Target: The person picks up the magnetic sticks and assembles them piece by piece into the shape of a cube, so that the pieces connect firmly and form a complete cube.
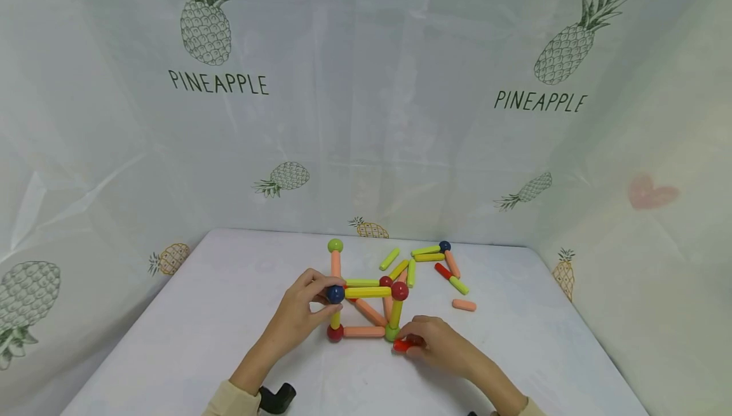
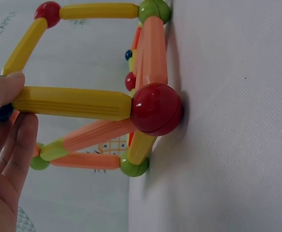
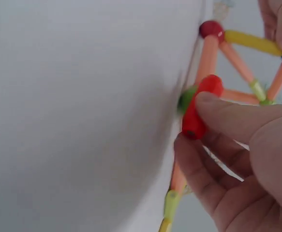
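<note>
the right hand point(image 1: 439, 344) is pinching a red stick point(image 1: 401, 345) whose long axis is running roughly sideways, just on the near side of a green ball point(image 1: 391, 333) (touching or not, i cannot tell). a little farther off, the left hand point(image 1: 300, 308) is pinching the blue ball point(image 1: 335, 294) at an upper corner of the stick frame point(image 1: 368, 292).

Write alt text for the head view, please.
A person's left hand pinches a blue ball on a frame of colored rods and balls while the right hand holds a red rod near its base. More rods lie beyond on a white table.
</note>
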`<state>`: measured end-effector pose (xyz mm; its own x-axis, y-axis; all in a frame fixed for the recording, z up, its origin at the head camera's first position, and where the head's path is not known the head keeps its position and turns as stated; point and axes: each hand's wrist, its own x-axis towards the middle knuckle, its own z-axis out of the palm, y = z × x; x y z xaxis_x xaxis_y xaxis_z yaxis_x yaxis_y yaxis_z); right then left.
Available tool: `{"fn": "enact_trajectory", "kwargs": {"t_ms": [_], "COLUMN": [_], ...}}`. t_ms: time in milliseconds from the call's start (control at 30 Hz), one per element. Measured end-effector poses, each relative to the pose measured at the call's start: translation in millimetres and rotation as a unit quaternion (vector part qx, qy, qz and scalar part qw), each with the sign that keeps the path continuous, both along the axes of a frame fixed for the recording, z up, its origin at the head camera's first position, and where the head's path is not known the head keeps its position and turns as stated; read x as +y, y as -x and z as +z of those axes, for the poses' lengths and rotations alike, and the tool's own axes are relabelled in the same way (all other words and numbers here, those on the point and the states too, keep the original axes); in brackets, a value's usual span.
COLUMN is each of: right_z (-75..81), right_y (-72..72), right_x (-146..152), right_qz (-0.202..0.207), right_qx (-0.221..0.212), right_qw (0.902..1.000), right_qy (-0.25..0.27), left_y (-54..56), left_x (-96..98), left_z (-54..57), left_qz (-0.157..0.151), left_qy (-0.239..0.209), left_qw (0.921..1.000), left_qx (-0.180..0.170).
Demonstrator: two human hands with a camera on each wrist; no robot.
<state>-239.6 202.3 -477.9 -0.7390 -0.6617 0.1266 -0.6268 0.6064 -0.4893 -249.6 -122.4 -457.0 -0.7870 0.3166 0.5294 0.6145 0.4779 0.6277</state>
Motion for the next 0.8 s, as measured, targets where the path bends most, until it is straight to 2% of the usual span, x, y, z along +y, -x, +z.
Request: {"fn": "enact_trajectory", "kwargs": {"t_ms": [233,533,800], "right_z": [11.8,13.2,14.4], "right_y": [-12.2,-15.6,-13.0], "right_x": [-27,-69,-91], "right_qz": [-0.017,-0.076,-0.119], "right_qx": [-0.012,0.011,-0.005], "right_qw": [0.9955,0.9789,0.9661], "right_qy": [0.093,0.189,0.229], "left_y": [0.0,1.6,1.9], "left_x": [-4.2,-6.8,-7.7], "left_z": [1.0,-1.6,-1.7], "left_qz": [-0.023,-0.027,-0.033], "left_qy": [-0.004,-0.009,-0.014], "left_qw": [0.9997,0.9994,0.9993], "left_qx": [-0.009,-0.018,-0.005]}}
